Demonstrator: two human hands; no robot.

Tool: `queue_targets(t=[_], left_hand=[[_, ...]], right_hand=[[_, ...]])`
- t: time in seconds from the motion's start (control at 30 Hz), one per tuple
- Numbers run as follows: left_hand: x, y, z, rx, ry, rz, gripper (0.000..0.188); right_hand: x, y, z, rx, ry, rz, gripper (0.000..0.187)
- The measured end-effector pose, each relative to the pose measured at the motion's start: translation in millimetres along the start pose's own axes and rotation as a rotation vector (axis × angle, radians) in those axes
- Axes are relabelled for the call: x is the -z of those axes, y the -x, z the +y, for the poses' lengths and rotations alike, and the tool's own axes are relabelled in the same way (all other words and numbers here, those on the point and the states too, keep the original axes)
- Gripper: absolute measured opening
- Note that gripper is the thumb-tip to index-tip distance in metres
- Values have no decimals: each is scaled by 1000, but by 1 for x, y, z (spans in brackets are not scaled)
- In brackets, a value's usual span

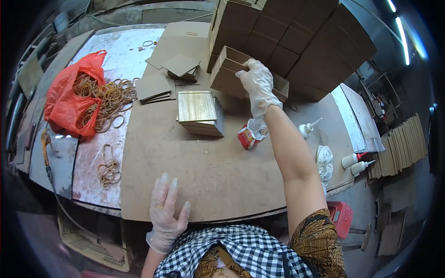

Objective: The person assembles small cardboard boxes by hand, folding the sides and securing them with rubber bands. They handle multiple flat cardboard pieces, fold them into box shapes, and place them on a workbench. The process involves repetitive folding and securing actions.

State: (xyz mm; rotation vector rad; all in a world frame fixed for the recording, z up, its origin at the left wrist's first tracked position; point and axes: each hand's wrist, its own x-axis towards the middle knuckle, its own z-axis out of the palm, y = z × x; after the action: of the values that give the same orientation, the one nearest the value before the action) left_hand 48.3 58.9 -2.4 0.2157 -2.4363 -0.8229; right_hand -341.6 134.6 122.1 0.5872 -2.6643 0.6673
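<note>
My left hand [168,214], in a clear thin glove, rests by the near edge of the board with fingers stretched out and nothing in it. Far across the table, my right hand [258,83], gloved too, grips an open brown cardboard box [227,78], its fingers bent over the box's wall. This box sits at the foot of a tall stack of brown boxes [287,46]. Between my hands stands a stack of square wooden panels [197,105]. Below my right wrist is a small red packet [249,139] with clear plastic at its top.
At the left, a red plastic bag [69,109] spills rubber bands [116,97]. Loose grey-brown card squares [153,88] lie behind the panels. White nozzle bottles [306,130] and a crumpled white bag [324,162] are on the right. Cardboard sheets [401,148] stand beyond the right edge.
</note>
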Motion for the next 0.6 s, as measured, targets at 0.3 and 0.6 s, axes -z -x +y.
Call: queue_targets(t=[0.3, 0.6], left_hand=[[-1, 1, 5, 8, -147, -82, 58], [-4, 3, 6, 3, -220, -113, 54]], right_hand=[[-45, -28, 34, -22, 512, -287, 32], [8, -31, 29, 15, 439, -593, 39]])
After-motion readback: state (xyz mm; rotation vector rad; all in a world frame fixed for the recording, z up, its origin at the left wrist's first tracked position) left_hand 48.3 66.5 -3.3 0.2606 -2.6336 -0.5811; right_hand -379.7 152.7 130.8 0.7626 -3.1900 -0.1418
